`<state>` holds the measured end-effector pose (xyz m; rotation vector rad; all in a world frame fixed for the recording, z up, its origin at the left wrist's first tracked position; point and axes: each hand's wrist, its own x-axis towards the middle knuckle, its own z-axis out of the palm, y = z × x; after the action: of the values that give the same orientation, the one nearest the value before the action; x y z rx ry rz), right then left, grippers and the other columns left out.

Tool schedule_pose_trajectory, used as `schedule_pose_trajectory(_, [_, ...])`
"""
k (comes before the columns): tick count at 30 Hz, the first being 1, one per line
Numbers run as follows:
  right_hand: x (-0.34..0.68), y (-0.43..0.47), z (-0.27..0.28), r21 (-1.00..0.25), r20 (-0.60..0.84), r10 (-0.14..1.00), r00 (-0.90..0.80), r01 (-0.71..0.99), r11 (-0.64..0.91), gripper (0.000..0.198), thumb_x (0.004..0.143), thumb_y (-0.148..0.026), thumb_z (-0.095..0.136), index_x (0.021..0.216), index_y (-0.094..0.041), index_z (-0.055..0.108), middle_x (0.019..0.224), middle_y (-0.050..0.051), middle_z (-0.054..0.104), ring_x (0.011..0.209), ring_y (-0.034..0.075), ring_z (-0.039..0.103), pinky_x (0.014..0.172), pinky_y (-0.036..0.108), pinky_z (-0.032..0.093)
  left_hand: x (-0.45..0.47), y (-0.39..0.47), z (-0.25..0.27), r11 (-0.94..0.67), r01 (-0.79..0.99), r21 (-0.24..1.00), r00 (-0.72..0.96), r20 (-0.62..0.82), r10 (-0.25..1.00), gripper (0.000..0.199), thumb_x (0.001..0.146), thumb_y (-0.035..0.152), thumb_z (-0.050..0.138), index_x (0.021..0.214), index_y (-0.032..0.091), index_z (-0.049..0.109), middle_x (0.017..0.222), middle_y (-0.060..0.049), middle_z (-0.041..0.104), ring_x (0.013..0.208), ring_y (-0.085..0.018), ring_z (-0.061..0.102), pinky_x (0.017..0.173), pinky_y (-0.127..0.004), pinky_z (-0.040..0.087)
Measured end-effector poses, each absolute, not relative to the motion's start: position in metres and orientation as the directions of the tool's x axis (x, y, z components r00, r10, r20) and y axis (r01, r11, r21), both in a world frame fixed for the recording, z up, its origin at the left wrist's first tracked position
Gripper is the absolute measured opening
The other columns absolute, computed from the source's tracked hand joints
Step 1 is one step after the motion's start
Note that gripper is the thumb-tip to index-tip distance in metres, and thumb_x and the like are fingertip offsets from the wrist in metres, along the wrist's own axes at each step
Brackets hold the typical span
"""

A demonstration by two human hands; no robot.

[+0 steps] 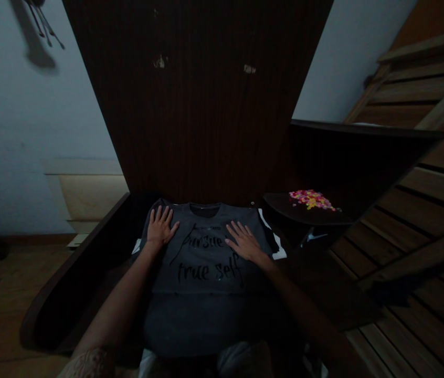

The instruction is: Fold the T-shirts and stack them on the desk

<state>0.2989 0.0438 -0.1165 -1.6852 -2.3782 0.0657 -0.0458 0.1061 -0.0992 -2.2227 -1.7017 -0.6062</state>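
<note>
A dark grey T-shirt (pixel 202 254) with black lettering, including "pursue" and "true self", lies spread in front of me, its neckline at the far side. Flat on its upper left part rests my left hand (pixel 161 228), fingers spread. My right hand (pixel 245 242) lies on the upper right part beside the lettering, fingers also stretched out. Neither hand holds anything. White edges of something (pixel 279 249) show from under the shirt on the right. The shirt's near part hangs toward my lap, in shadow.
A tall dark wooden panel (pixel 206 115) stands behind the shirt. To the right, a dark shelf (pixel 281 202) bears a pile of small pink, red and yellow pieces (pixel 312 200). Wooden slats (pixel 438 184) rise at far right; a raised dark side edge (pixel 84 252) runs along the left.
</note>
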Motion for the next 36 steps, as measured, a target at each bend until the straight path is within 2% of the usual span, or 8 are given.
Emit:
schedule_pose_trajectory(7, [0.306,0.041,-0.118,-0.188,0.115,0.971,-0.21,0.955,0.229,0.06,0.098,-0.056,0.016,0.151,-0.032,0.029,0.159,0.004,0.024,0.147,0.028,0.015,0.118,0.051,0.012,-0.055,0.092,-0.102,-0.319,0.948,0.004,0.278,0.482,0.831,0.065,0.091,0.049,0.034,0.142,0.011,0.046,0.153,-0.014,0.037,0.146,-0.033,0.02,0.118,-0.05,0.008])
schedule_pose_trajectory(12, [0.306,0.041,-0.115,-0.201,0.102,0.974,-0.204,0.954,0.221,0.059,0.098,-0.057,0.019,0.15,-0.032,0.03,0.159,0.003,0.024,0.148,0.028,0.014,0.118,0.051,0.012,-0.053,0.093,-0.102,-0.302,0.953,0.0,0.267,0.471,0.841,0.062,0.091,0.048,0.036,0.14,0.013,0.049,0.151,-0.013,0.041,0.145,-0.033,0.023,0.117,-0.052,0.011])
schedule_pose_trajectory(16, [0.313,0.038,-0.116,-0.213,0.108,0.989,-0.103,0.969,0.125,0.058,0.098,-0.052,0.025,0.148,-0.025,0.038,0.157,0.007,0.028,0.147,0.03,0.015,0.117,0.05,0.012,-0.057,0.092,-0.095,-0.296,0.952,0.079,0.226,0.474,0.851,0.058,0.09,0.044,0.038,0.136,0.011,0.052,0.15,-0.016,0.042,0.144,-0.033,0.026,0.116,-0.051,0.018])
schedule_pose_trajectory(19, [0.321,0.037,-0.116,-0.23,0.154,0.987,0.04,0.973,-0.004,0.061,0.095,-0.051,0.035,0.144,-0.016,0.044,0.156,0.014,0.03,0.147,0.034,0.015,0.116,0.051,0.013,-0.065,0.088,-0.086,-0.22,0.956,0.195,0.08,0.549,0.832,0.051,0.089,0.039,0.041,0.129,0.011,0.056,0.149,-0.017,0.042,0.142,-0.034,0.027,0.114,-0.053,0.022])
schedule_pose_trajectory(22, [0.328,0.045,-0.109,-0.29,0.189,0.968,0.167,0.951,-0.107,0.06,0.09,-0.045,0.048,0.14,-0.011,0.047,0.152,0.019,0.035,0.142,0.035,0.026,0.113,0.049,0.023,-0.074,0.088,-0.074,-0.184,0.931,0.316,-0.044,0.598,0.8,0.043,0.086,0.032,0.044,0.123,0.014,0.057,0.142,-0.017,0.048,0.135,-0.033,0.037,0.109,-0.051,0.031])
schedule_pose_trajectory(27, [0.338,0.082,-0.087,-0.489,0.166,0.92,0.355,0.84,-0.237,0.059,0.081,-0.035,0.059,0.135,-0.013,0.049,0.133,0.018,0.055,0.12,0.031,0.055,0.1,0.04,0.042,-0.081,0.103,-0.053,-0.13,0.907,0.401,-0.101,0.505,0.857,0.046,0.085,0.034,0.047,0.126,0.015,0.053,0.127,-0.017,0.059,0.118,-0.033,0.052,0.1,-0.049,0.039])
schedule_pose_trajectory(32, [0.351,0.122,-0.078,-0.708,0.056,0.851,0.522,0.622,-0.335,0.051,0.076,-0.032,0.063,0.122,-0.013,0.059,0.116,0.016,0.067,0.109,0.026,0.063,0.091,0.031,0.047,-0.079,0.127,-0.038,-0.033,0.894,0.446,-0.173,0.413,0.894,0.05,0.084,0.039,0.05,0.126,0.013,0.056,0.122,-0.017,0.064,0.116,-0.033,0.054,0.097,-0.045,0.042])
schedule_pose_trajectory(36, [0.358,0.138,-0.08,-0.751,0.032,0.828,0.559,0.56,-0.35,0.027,0.076,-0.033,0.061,0.093,-0.014,0.069,0.098,0.015,0.072,0.097,0.026,0.068,0.077,0.028,0.049,-0.08,0.142,-0.035,-0.002,0.882,0.471,-0.197,0.373,0.907,0.043,0.084,0.041,0.052,0.113,0.014,0.067,0.114,-0.017,0.069,0.111,-0.033,0.059,0.094,-0.041,0.044])
